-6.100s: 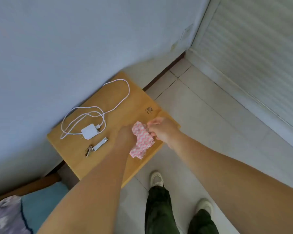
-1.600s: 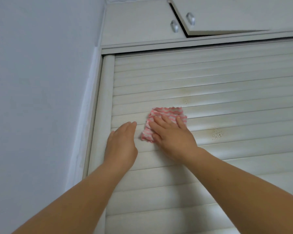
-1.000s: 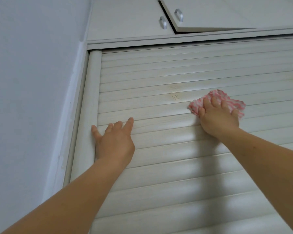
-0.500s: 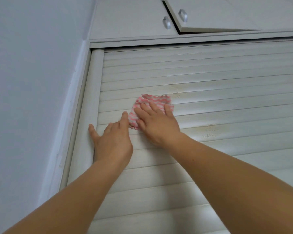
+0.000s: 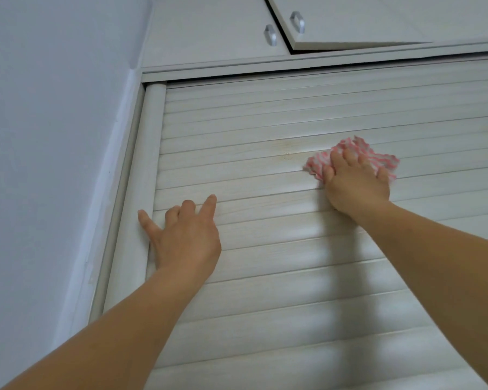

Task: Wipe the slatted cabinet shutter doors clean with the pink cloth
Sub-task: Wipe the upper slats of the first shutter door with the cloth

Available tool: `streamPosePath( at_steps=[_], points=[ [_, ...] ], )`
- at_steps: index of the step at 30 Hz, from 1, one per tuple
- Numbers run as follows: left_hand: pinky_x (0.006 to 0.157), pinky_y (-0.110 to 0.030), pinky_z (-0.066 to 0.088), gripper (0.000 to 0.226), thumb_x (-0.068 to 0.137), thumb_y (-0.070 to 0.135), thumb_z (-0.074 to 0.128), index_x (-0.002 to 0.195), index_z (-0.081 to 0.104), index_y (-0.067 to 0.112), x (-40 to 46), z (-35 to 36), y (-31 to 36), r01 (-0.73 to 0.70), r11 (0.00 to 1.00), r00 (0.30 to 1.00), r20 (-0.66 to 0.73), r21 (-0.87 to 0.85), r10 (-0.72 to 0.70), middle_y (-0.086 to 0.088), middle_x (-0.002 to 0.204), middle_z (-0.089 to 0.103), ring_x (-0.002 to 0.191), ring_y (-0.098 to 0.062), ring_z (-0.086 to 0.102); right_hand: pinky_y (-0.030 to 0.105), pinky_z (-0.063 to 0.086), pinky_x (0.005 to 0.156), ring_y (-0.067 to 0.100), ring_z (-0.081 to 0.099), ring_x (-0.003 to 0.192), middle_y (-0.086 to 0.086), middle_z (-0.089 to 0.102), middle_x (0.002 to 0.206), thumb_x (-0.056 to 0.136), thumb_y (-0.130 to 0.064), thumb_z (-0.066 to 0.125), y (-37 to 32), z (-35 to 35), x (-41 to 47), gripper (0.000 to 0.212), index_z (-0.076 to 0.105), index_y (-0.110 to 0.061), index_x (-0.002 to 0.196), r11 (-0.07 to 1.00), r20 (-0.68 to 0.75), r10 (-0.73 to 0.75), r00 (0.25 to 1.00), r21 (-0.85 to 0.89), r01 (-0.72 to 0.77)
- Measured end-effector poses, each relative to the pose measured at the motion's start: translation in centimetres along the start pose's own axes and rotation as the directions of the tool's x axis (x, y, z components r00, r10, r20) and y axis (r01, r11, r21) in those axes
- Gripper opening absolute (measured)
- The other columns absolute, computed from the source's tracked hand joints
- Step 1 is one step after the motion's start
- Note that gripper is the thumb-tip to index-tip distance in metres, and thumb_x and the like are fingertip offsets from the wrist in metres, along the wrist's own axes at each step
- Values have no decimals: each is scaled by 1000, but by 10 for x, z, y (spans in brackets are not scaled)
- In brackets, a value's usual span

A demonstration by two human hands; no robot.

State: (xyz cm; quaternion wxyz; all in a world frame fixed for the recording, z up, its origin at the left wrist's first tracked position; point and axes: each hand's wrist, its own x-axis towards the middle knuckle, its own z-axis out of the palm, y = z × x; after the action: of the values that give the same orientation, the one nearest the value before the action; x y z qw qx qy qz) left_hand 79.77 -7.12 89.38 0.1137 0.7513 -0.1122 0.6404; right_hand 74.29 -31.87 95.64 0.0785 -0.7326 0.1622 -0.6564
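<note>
The white slatted shutter door (image 5: 279, 277) fills most of the head view. My right hand (image 5: 355, 184) presses the pink-and-white striped cloth (image 5: 375, 157) flat against the slats, right of centre, fingers spread over it. My left hand (image 5: 185, 235) rests flat on the slats near the shutter's rounded left post (image 5: 141, 198), thumb on the post. A faint yellowish stain (image 5: 286, 149) shows on the slats just left of the cloth.
Above the shutter sit upper cabinet doors (image 5: 209, 29) with metal handles (image 5: 270, 35); the right one (image 5: 378, 18) stands ajar. A plain white wall (image 5: 48, 136) runs along the left of the cabinet frame.
My right hand slid the cloth along the slats from beside my left hand out to the right. My left hand stayed by the post.
</note>
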Motion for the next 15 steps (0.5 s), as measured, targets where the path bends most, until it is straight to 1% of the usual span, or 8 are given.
streamPosePath(
  at_steps=[2, 3, 7, 9, 11, 13, 15],
  points=[
    [108, -64, -1, 46, 98, 39, 17, 144, 14, 37, -1, 1, 1, -2, 1000, 1000, 21, 16, 1, 1, 140, 32, 134, -22, 25, 58, 5, 113, 26, 2, 146, -2, 8, 160, 102, -35, 17, -12, 3, 1, 50, 16, -23, 150, 999, -12, 33, 999, -1, -33],
    [108, -64, -1, 47, 98, 42, 16, 144, 14, 37, -1, 2, 2, 4, 1000, 1000, 26, 25, -5, 0, 143, 29, 136, -22, 23, 59, 5, 112, 27, 3, 146, -2, 9, 159, 102, -35, 17, -21, 5, 1, 49, 17, -22, 150, 1000, -18, 10, 1000, -9, -11],
    [108, -63, -3, 50, 96, 49, 15, 144, 15, 38, -1, 6, 4, 26, 999, 1000, 11, 29, -26, 0, 146, 26, 138, -23, 18, 61, 9, 110, 25, 7, 146, -2, 15, 158, 100, -31, 25, -68, 13, -2, 46, 24, -23, 146, 975, -20, -213, 977, -65, 211],
    [107, -63, -3, 50, 95, 51, 16, 144, 16, 39, -2, 9, 3, 27, 999, 1000, 0, 25, -27, 1, 146, 26, 138, -23, 17, 63, 7, 110, 25, 6, 145, -2, 13, 158, 99, -30, 28, -97, 19, -9, 47, 24, -24, 146, 947, -6, -316, 949, -60, 315],
    [107, -63, -3, 50, 95, 52, 16, 144, 17, 39, -3, 10, 4, 29, 999, 999, -14, 18, -28, 1, 146, 26, 139, -22, 17, 61, 3, 111, 23, 5, 146, -4, 13, 159, 99, -29, 28, -122, 26, -18, 48, 21, -27, 147, 913, 4, -407, 913, -19, 407],
    [107, -63, -3, 50, 95, 52, 17, 143, 18, 40, -3, 11, 5, 34, 999, 999, -20, 11, -34, 1, 147, 26, 139, -22, 17, 56, 1, 113, 20, 6, 146, -7, 16, 158, 100, -27, 27, -132, 28, -21, 48, 18, -30, 147, 890, 11, -456, 890, 29, 455],
    [107, -62, -3, 50, 95, 51, 17, 143, 19, 40, -3, 11, 5, 38, 999, 999, -22, 13, -37, 1, 147, 27, 139, -21, 17, 52, 6, 113, 16, 15, 143, -9, 25, 154, 101, -29, 26, -126, 25, -17, 42, 29, -31, 143, 870, -22, -492, 870, 15, 493]
  ],
)
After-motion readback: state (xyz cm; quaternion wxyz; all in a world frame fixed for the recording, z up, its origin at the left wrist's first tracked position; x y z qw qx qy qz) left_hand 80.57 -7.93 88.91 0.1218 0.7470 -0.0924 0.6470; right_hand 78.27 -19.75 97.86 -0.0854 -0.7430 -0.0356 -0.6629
